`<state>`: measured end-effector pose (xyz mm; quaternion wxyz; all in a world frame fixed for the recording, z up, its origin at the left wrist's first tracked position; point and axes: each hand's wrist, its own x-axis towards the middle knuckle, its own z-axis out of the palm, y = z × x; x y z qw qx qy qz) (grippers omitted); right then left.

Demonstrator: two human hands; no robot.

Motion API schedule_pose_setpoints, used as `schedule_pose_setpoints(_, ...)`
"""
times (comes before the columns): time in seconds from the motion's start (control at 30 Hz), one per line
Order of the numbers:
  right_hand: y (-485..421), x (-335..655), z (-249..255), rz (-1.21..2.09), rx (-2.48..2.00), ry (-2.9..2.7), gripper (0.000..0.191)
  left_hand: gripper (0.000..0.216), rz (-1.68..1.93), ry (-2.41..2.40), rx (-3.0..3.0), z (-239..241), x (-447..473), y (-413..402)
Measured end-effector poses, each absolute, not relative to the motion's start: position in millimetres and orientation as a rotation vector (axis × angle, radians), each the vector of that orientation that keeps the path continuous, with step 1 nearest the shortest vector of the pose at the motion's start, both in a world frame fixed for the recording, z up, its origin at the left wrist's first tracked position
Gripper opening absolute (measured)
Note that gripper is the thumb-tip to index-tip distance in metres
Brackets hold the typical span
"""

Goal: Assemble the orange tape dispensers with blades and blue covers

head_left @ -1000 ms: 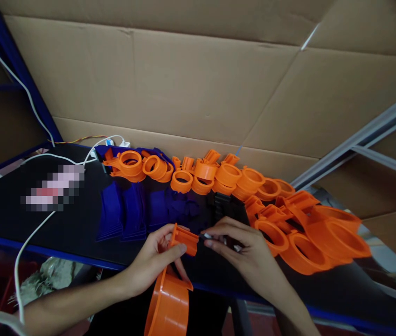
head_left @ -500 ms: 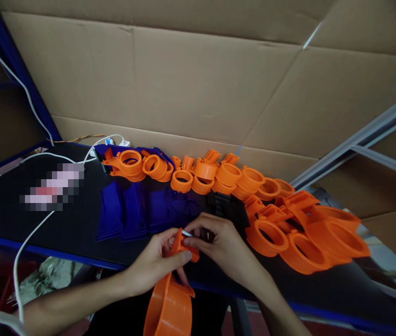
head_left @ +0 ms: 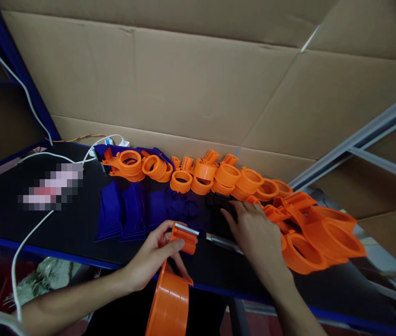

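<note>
My left hand (head_left: pixel 159 254) is closed around an orange plastic tape dispenser (head_left: pixel 170 298), its round body hanging down toward the lap. A white serrated blade (head_left: pixel 186 228) lies along the dispenser's upper end, above my thumb. My right hand (head_left: pixel 255 231) is over the table, its visible thumb and forefinger apart at a dark pile of black parts (head_left: pixel 218 203). Its other fingertips are hidden. Just left of that hand lies a silvery tool (head_left: pixel 222 242), partly covered by it; its kind is unclear.
More orange tape dispensers (head_left: pixel 227 175) line the back of the black table (head_left: pixel 89 233) and crowd its right side (head_left: pixel 330 238). Stacked blue plastic pieces (head_left: pixel 133 210) lie left of centre. White cables (head_left: pixel 31 238) run along the left, and a cardboard wall (head_left: pixel 184 79) stands behind.
My right hand has left the dispenser's blade end and moved right to the black parts. The white blade and the silvery tool now show more fully. My left hand keeps its hold.
</note>
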<state>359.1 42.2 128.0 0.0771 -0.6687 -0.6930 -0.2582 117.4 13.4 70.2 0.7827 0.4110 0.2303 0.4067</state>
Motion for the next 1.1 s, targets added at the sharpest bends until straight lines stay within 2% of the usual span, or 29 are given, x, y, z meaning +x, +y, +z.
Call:
schedule_pose_setpoints(0.23, 44.7, 358.4, 114.8, -0.747, -1.987, -2.128, 0.015, 0.029, 0.881, 0.508, 0.894, 66.2, 117.9, 12.5)
schedule_pose_setpoints(0.4, 44.0, 358.6, 120.1, -0.683, -1.918, -2.101, 0.021, 0.024, 0.9, 0.492, 0.863, 68.6, 118.6, 12.6)
schedule_pose_setpoints(0.6, 6.0, 340.5, 147.8, 0.039, -1.274, -2.239, 0.025, 0.031, 0.956, 0.518, 0.837, 77.4, 119.2, 11.0)
schedule_pose_setpoints(0.67, -3.5, 330.7, 149.2, 0.164, -1.183, -2.303, 0.027, 0.033, 0.946, 0.522, 0.862, 77.1, 119.5, 10.4)
schedule_pose_setpoints(0.87, -2.5, 307.2, 122.7, 0.182, -1.157, -2.202, 0.032, 0.033, 0.956, 0.523, 0.882, 74.9, 120.4, 10.3)
schedule_pose_setpoints(1.1, -5.6, 290.8, 108.6, 0.135, -1.164, -1.939, 0.017, 0.032, 0.981, 0.559, 0.975, 77.4, 121.1, 8.3)
